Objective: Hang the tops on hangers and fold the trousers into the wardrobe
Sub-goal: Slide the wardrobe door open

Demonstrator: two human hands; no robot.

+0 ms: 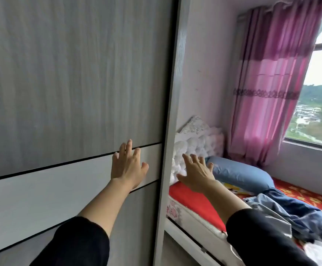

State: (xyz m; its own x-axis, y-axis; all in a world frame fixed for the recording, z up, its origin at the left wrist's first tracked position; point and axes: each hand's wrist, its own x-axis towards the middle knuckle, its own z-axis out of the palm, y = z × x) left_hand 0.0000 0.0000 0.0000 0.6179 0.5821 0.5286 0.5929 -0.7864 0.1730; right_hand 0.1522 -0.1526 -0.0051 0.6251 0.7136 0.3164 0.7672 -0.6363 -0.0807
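Fingers fanned and straight, the person's left hand [128,166] lies palm-down against the grey wood-grain sliding wardrobe door [70,83], its fingertips at the black groove along the top of the door's pale white horizontal band [50,191]. A flat palm suits a door with no visible handle: friction is probably all there is to push with, so the hand presses rather than grips. The right hand [196,173] is likewise spread wide and holds nothing. It reaches just past the door's light grey upright edge strip [172,131], thumb nearest the strip (whether it touches the strip cannot be told), likely placed there to catch the edge and help slide the panel. The door covers the wardrobe opening in view, so nothing inside shows, neither hangers nor shelves. The garments for the task lie well apart from both hands, in a rumpled heap of blue denim and grey-blue cloth [294,214] on the red-sheeted bed [192,200] at lower right, with something white crumpled at the frame's bottom corner. Tops and trousers cannot be told apart in that heap. A blue pillow [240,173] and a fluffy white cushion [196,143] sit at the bed's head, beside a pink curtain [271,83]. By this reading the work is at its opening step: the wardrobe needs opening before any hanging or folding.
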